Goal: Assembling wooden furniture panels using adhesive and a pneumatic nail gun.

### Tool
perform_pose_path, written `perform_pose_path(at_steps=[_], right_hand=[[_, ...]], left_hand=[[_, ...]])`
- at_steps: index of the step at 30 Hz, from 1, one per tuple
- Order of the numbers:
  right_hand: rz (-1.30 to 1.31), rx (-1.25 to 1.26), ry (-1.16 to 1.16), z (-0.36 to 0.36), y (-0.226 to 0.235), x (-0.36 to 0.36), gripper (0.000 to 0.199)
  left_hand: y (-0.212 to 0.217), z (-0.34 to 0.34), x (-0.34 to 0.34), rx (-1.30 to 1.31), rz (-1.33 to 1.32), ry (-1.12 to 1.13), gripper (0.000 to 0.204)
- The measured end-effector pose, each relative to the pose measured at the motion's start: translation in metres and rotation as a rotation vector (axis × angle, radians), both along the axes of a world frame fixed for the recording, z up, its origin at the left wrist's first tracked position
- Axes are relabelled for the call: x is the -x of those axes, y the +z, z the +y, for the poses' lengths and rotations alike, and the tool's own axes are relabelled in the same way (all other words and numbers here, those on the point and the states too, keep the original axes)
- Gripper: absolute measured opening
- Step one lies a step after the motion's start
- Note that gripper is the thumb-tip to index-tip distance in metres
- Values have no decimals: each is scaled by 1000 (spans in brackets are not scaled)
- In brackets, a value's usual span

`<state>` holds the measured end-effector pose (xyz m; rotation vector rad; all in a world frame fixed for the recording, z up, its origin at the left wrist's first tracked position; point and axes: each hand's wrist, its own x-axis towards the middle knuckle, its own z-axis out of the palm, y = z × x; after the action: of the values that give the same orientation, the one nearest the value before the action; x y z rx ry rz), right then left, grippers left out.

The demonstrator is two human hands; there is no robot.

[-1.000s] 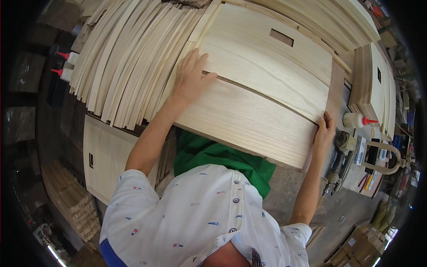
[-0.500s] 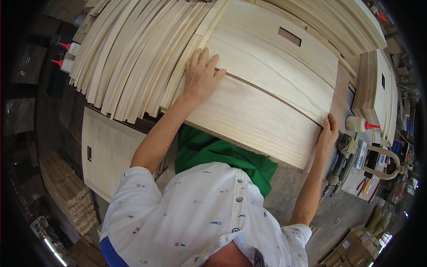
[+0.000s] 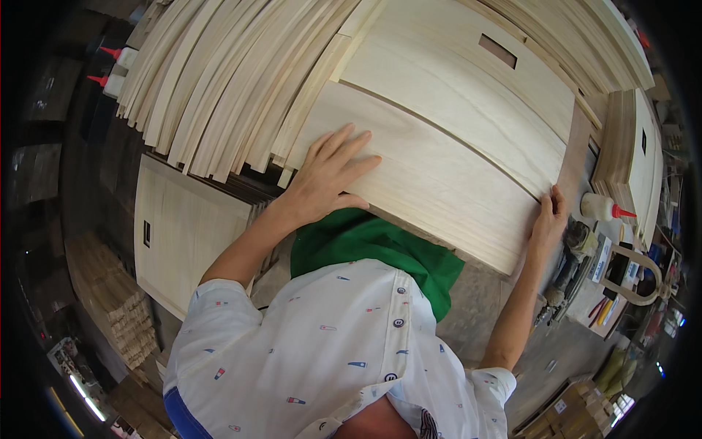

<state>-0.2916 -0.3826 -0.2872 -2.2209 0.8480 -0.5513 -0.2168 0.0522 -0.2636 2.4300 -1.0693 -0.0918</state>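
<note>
Plain pale wooden panel [image 3: 439, 179] lies flat in front of the person, its near edge above a green apron [image 3: 373, 252]. The left hand [image 3: 322, 175] is open, fingers spread over its near left part, thumb at the near edge. The right hand [image 3: 550, 218] curls at its far right corner; whether it pinches the wood I cannot tell. Beyond a narrow gap lies a slotted wooden panel [image 3: 468, 102]. Wooden strips [image 3: 227, 88] stand in rows to the left; a red-tipped squeeze bottle [image 3: 598, 207] lies to the right.
</note>
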Motion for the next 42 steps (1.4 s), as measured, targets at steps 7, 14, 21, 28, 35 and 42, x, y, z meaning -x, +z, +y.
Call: perform_pose_path(at_steps=[7,14,21,28,35,42], right_hand=[[-38,-20,61,-5,0,9,37],[46,-94,83,17,11,47,35],[-44,-485,7,-2,9,57,34],[-271,-693,95,-6,5,73,31],[-257,-570,-1,-19,-3,81,31],[-162,-387,41,3,3,54,37]], left_hand=[[-5,0,-1,11,-56,-30,72],[7,12,16,-62,-8,351,82],[11,6,16,-66,4,362,78],[4,5,26,-9,-15,342,74],[-7,-16,34,94,-49,228,63],[-6,-6,31,57,-63,266,57]])
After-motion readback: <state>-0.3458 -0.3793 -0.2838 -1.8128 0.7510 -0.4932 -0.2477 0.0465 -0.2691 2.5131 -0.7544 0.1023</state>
